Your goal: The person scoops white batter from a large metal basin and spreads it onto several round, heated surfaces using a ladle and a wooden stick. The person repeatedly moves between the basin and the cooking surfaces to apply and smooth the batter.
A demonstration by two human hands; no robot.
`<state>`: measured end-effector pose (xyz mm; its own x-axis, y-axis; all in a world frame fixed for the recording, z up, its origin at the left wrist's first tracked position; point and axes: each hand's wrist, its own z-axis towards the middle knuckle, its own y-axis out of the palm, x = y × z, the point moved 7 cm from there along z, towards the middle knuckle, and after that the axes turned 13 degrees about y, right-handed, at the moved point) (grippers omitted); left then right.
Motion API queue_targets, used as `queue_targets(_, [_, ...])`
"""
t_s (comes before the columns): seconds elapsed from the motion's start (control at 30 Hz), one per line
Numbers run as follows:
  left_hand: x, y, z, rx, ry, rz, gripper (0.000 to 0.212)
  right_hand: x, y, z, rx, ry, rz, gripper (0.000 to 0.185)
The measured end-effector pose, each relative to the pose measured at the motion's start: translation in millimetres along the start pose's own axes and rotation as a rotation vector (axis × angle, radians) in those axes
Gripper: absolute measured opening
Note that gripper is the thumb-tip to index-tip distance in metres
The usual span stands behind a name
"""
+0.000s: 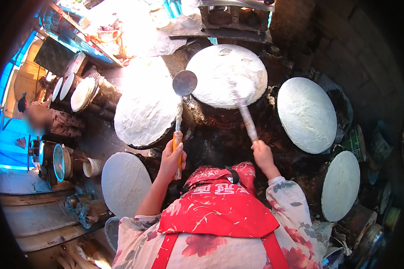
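My left hand (172, 158) grips the orange handle of a metal ladle (184, 83), its round bowl raised over the gap between two batter-covered griddles. My right hand (264, 156) is closed around a batter-smeared stick-like tool (246, 117); its far end is motion-blurred over the back griddle (227, 72), on white batter. At the left is another round griddle spread with white batter (144, 104). More white rounds lie at the right (307, 115), the far right (340, 186) and the lower left (126, 185). A red apron (219, 208) with splashes covers my front.
Another person (60, 117) is at the left, near several round-topped drums (82, 94) and a white bucket (93, 167). A concrete block (235, 18) stands beyond the back griddle. A green container (355, 143) is at the right; split wood (77, 255) lies lower left.
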<state>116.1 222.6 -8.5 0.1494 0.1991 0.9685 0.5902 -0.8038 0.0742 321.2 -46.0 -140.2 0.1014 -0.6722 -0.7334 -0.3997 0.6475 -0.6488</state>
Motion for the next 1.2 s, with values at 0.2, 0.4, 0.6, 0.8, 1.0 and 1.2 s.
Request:
queue_targets(0.2, [3.5, 21.7, 17.7, -0.026, -0.016, 0.006, 0.032, 19.8, -44.9, 42.4, 0.048, 0.151, 0.048, 0.03])
queue_targets(0.4, [-4.6, 28.1, 6.0, -0.028, -0.047, 0.029, 0.031, -10.8, -35.4, 17.6, -0.121, 0.016, -0.197, 0.027])
queue_targets(0.6, [-1.3, 41.8, 10.5, -0.012, -0.069, 0.013, 0.029, 4.1, -55.3, 89.0, 0.069, 0.21, -0.191, 0.03])
queue_targets(0.8, [14.8, 51.0, 16.1, -0.012, -0.015, 0.039, 0.03, -42.7, -58.6, 185.9, 0.122, 0.325, -0.24, 0.029])
queue_targets(1.0, [22.3, 39.5, 20.8, 0.039, 0.022, 0.081, 0.03, -104.6, -43.4, 155.4, 0.088, 0.001, -0.205, 0.027])
queue_targets(1.2, [17.1, 34.6, 10.8, 0.026, -0.043, 0.024, 0.031, -22.0, -57.8, 105.6, 0.209, 0.249, -0.198, 0.021])
